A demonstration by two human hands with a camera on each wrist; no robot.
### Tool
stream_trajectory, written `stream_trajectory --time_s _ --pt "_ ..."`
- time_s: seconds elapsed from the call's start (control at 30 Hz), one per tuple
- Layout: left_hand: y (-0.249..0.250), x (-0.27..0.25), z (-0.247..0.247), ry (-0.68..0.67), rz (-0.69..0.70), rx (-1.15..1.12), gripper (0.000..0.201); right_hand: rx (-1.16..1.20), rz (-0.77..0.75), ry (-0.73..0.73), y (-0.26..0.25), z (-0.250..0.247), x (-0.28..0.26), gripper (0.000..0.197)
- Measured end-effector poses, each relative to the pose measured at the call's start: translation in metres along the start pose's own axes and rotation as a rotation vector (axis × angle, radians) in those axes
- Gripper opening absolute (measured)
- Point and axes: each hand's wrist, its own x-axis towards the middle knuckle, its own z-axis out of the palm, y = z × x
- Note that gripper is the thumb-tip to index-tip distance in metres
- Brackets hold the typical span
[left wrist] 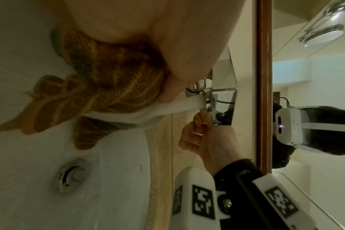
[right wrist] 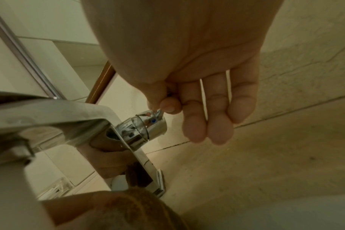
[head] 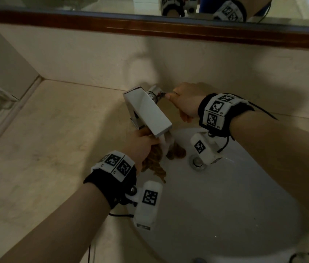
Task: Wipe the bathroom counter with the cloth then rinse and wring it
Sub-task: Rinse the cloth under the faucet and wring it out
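Under the faucet spout (head: 148, 111), the left hand (head: 140, 143) has its grip closed around the bunched brown-and-yellow cloth (head: 154, 162), holding it in the stream of water (left wrist: 179, 107) above the white sink (head: 225, 196). Loose ends of the cloth hang toward the basin, near the drain (head: 197, 161). Behind the spout, the right hand (head: 185, 101) pinches the thin faucet lever (right wrist: 158, 113) between thumb and forefinger, its other fingers loosely extended. Beige stone table (head: 45, 149) surrounds the sink, below a wood-framed mirror (head: 149, 8).
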Motion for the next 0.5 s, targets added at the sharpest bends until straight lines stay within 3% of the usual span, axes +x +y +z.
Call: stream_trajectory --time_s 0.27,0.4,0.5 --pt "-0.0055 0.0011 -0.0018 -0.013 0.001 -0.069 0.030 -0.025 -0.012 0.040 -0.0003 0.0013 -0.0032 0.045" --pt "-0.0077 -0.0011 -0.0039 -0.034 0.001 -0.082 0.034 -0.206 -0.033 0.097 0.0008 0.0021 -0.0032 0.047" --pt "-0.0080 -0.0006 -0.0055 -0.056 -0.008 -0.100 0.032 -0.263 -0.071 0.043 -0.0011 0.0040 -0.0057 0.046"
